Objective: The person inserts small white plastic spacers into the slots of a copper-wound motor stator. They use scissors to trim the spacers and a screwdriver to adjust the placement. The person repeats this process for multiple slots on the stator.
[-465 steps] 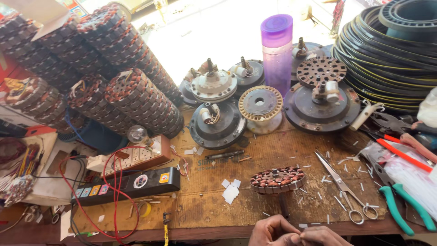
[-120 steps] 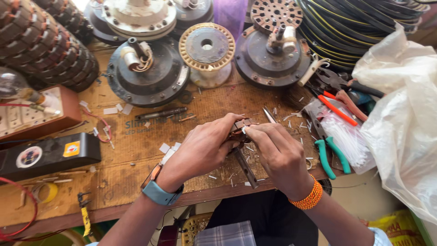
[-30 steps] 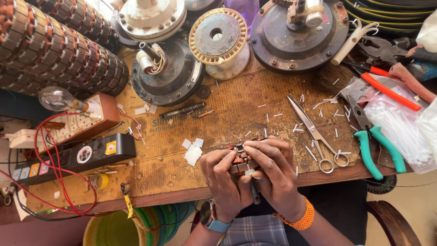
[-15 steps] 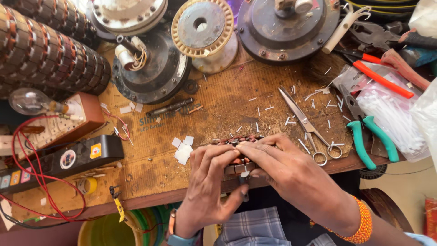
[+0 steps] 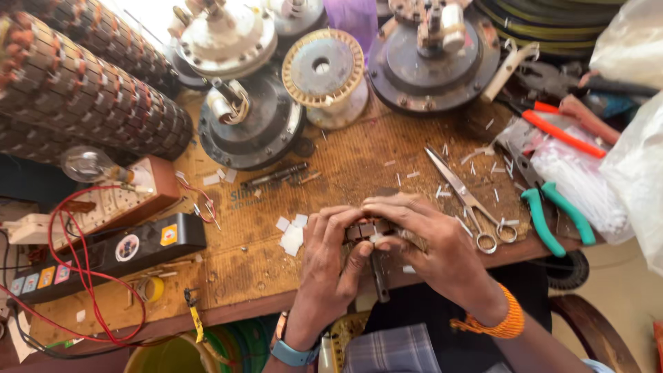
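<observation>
A person's left hand (image 5: 328, 266) and right hand (image 5: 431, 242) meet at the near edge of a worn wooden workbench (image 5: 359, 159), fingers of both curled tight around a small round stator core (image 5: 367, 230) of stacked metal with dark slots. It looks dense, rigid and sharp-edged, best pinched by its outer rim; any fine winding wire would be fragile. Steel scissors (image 5: 466, 200) and green-handled pliers (image 5: 552, 214) lie just beside the right hand

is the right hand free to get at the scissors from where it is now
Probably not straight away: the right hand and the left hand are both closed on the small metal part. The scissors lie open on the bench just beside the right hand, with nothing between.
</observation>
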